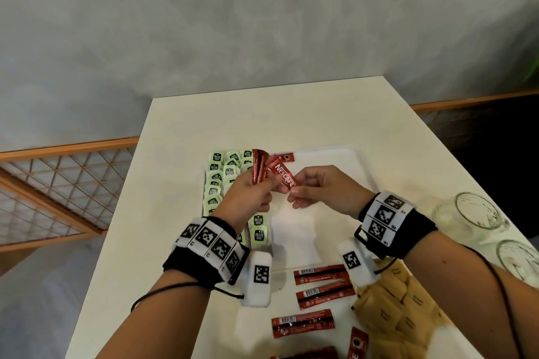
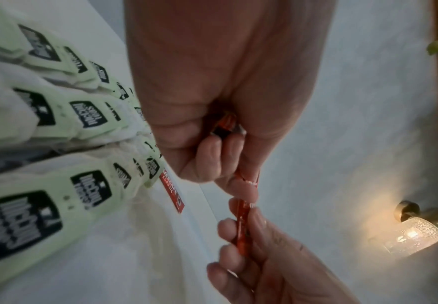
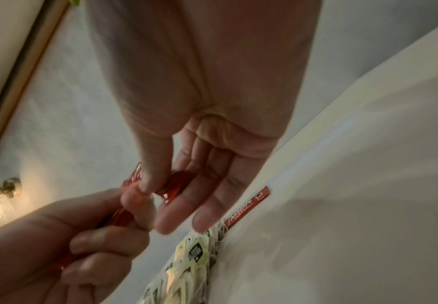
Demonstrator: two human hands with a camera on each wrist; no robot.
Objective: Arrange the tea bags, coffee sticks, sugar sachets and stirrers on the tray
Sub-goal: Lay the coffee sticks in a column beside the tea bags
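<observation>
A white tray (image 1: 361,166) lies on the table, with green tea bags (image 1: 217,172) in rows along its left side. One red coffee stick (image 1: 285,157) lies flat at the tray's far edge. My left hand (image 1: 259,189) grips a small bunch of coffee sticks (image 1: 258,169) upright above the tea bags. My right hand (image 1: 300,192) pinches a single Nescafe stick (image 1: 284,176) between thumb and fingers, right beside the left hand's fingertips. In the right wrist view the thumb presses that stick (image 3: 177,186) against the fingers. No stirrers are in view.
Loose coffee sticks (image 1: 320,274) lie on the table in front of the tray. A pile of brown sugar sachets (image 1: 399,312) sits at the front right. Two glass jars (image 1: 472,213) stand near the right table edge. A wall lamp (image 2: 415,232) glows behind.
</observation>
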